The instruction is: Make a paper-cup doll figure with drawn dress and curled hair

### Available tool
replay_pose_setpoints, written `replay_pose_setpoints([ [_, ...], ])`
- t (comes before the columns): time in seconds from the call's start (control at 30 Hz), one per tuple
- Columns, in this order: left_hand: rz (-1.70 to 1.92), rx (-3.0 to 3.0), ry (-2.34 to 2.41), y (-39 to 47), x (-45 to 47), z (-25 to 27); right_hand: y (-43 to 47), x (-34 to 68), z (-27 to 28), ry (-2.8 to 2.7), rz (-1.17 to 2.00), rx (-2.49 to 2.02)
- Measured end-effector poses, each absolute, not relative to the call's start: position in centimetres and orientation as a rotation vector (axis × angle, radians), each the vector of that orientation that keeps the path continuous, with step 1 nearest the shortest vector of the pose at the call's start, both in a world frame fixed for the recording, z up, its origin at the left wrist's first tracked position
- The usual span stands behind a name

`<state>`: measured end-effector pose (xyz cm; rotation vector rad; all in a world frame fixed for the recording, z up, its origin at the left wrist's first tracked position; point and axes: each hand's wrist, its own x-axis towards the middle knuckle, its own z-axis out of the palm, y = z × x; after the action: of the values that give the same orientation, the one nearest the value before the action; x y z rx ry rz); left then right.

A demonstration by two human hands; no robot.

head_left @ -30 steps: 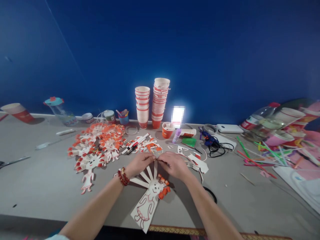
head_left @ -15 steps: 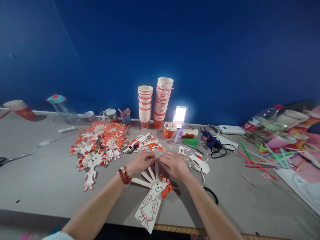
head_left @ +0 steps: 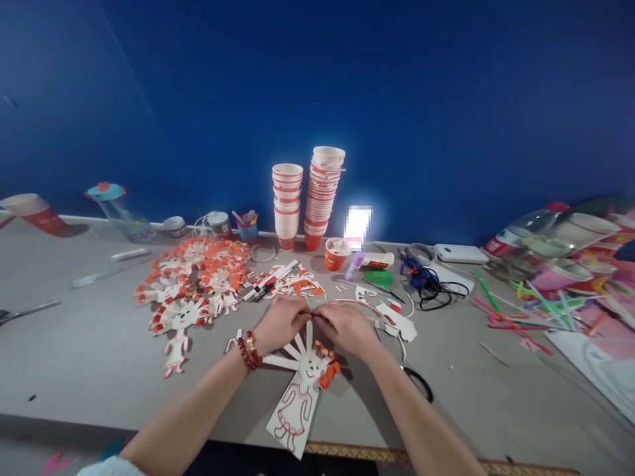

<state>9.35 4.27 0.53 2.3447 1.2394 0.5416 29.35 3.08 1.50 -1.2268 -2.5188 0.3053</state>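
A white paper doll (head_left: 296, 404) with a drawn smiling face and dress lies near the table's front edge. White strips fan out from its head on the left; orange curled strips sit on the right. My left hand (head_left: 284, 325) and my right hand (head_left: 346, 328) meet at the tip of the upright strip, fingers pinched closed around it. The very tip is hidden by the fingers. A red bead bracelet (head_left: 249, 350) circles my left wrist. To the left lies a finished-looking cut-out doll (head_left: 179, 330) with curled orange-tipped hair, beside a pile of similar dolls (head_left: 213, 258).
Two tall stacks of paper cups (head_left: 288, 208) stand by the blue wall. Paper scraps (head_left: 292, 284), a purple glue stick (head_left: 354, 266) and a blue glue gun (head_left: 421, 276) lie behind my hands. Black-handled scissors (head_left: 419, 383) rest beside my right forearm. Coloured sticks (head_left: 510, 317) lie at right.
Both hands remain pinched at the strip's tip, and my left hand has turned slightly with its fingers curling inward. The camera view has shifted a little.
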Motion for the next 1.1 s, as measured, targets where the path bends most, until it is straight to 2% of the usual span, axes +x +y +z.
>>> replay_pose_setpoints([
  [0.2, 0.469, 2.532, 1.261, 3.59, 9.91, 1.55, 3.1, 29.3, 1.24, -2.538, 0.245, -1.262],
  [0.7, 0.482, 2.33, 1.204, 4.08, 9.48, 1.57, 3.17, 29.29, 1.04, -2.561, 0.09, -1.16],
  [1.1, 0.518, 2.265, 1.257, 4.22, 9.46, 1.05, 2.59, 28.95, 1.62, -2.548, 0.185, -1.281],
])
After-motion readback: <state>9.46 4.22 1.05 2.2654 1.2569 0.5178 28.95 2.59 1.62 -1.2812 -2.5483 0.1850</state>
